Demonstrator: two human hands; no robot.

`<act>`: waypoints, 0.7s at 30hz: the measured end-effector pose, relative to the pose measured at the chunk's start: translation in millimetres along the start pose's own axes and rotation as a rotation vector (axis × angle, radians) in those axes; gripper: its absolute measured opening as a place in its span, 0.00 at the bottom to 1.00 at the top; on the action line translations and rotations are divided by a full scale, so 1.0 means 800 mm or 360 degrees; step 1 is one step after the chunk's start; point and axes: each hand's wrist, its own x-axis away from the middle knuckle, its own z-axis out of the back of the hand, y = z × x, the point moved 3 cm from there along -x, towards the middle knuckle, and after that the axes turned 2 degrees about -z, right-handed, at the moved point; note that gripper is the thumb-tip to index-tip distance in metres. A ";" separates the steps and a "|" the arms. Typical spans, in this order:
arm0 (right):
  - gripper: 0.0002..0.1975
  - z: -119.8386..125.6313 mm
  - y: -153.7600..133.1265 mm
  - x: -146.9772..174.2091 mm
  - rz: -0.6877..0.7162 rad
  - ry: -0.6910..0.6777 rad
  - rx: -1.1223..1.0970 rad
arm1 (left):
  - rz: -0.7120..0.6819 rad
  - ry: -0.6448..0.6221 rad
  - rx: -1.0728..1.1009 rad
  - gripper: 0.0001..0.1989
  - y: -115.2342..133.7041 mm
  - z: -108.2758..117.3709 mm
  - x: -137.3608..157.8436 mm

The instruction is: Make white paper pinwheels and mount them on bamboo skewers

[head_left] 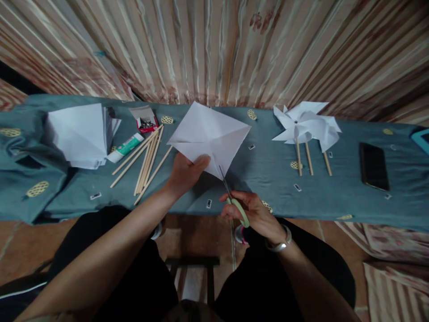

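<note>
A creased white paper square [214,127] is held up over the cloth in front of me, one corner pointing toward me. My left hand [189,172] grips its lower left edge, thumb on top and the other fingers hidden beneath. A slit runs in from its left corner. My right hand [250,208] has its fingers through the pale green handles of a pair of scissors [240,210]. Their blades are at the paper's near corner, one showing on top of the sheet.
Left of the paper lie several wooden sticks [149,163], a glue stick [126,147], an open red box of small metal pieces [146,123] and a stack of white paper [78,134]. Rightward are paper pinwheels [303,123] on sticks and a black phone [373,165]. A striped curtain [208,49] hangs behind.
</note>
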 end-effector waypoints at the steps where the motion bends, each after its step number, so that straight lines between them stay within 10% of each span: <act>1: 0.25 0.000 -0.001 0.000 -0.0003 0.0000 -0.0011 | 0.0005 -0.0002 0.0027 0.09 0.000 0.000 0.000; 21: 0.24 -0.002 0.003 -0.002 -0.0076 0.0007 -0.0147 | 0.0020 0.0007 0.0127 0.10 0.004 -0.003 0.005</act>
